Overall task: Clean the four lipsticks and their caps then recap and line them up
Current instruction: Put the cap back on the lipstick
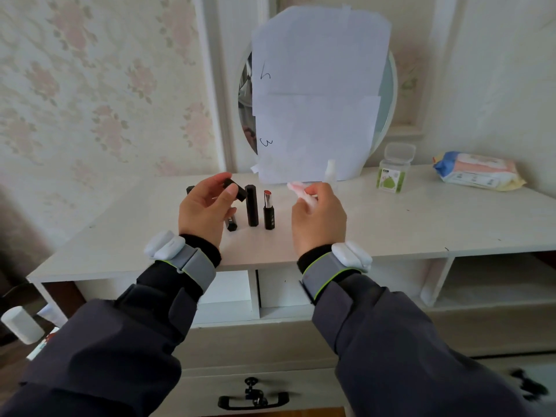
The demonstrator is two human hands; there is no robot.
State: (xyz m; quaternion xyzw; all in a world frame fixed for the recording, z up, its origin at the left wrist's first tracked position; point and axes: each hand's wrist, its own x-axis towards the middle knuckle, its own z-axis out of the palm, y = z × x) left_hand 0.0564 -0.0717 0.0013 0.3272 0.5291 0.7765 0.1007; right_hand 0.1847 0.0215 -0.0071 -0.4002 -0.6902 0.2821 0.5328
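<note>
My left hand (204, 212) pinches a black lipstick cap (235, 189) between thumb and fingers, held above the white dresser top (391, 224). My right hand (317, 215) grips a crumpled white wipe (301, 191) stained pink. Between my hands stand a capped black lipstick (252, 206) and an uncapped lipstick (268, 210) with its red tip showing. A third black lipstick (231, 224) stands partly hidden behind my left hand. Another black piece (190, 189) peeks out at the far left of my hand.
A round mirror (388, 94) covered with white paper stands at the back. A clear cotton-swab box (392, 171), a small clear bottle (330, 170) and a pack of wet wipes (478, 171) lie to the right. Open shelves and a drawer handle (253, 397) sit below.
</note>
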